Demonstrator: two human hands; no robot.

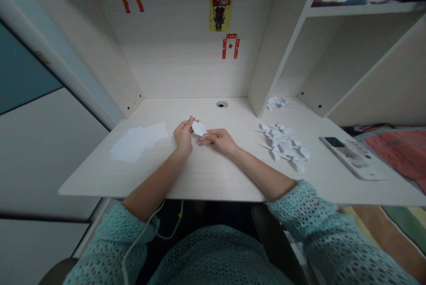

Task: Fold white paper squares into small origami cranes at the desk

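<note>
A small folded piece of white paper (199, 128) is held up between my two hands, above the middle of the desk. My left hand (184, 133) pinches its left edge with thumb and fingers. From the other side, my right hand (222, 140) grips its lower right corner, the other fingers curled below. Flat white paper sheets (140, 142) lie fanned out to the left of my hands. Over to the right is a loose heap of small folded white paper pieces (284, 143) with pointed ends.
More folded pieces (278, 103) lie behind the heap, by the upright panel (278, 41). A phone (351, 158) rests at the desk's right side. The desk (213, 183) has a round cable hole (222, 104) at the back. A white cable (140, 236) hangs by my left sleeve.
</note>
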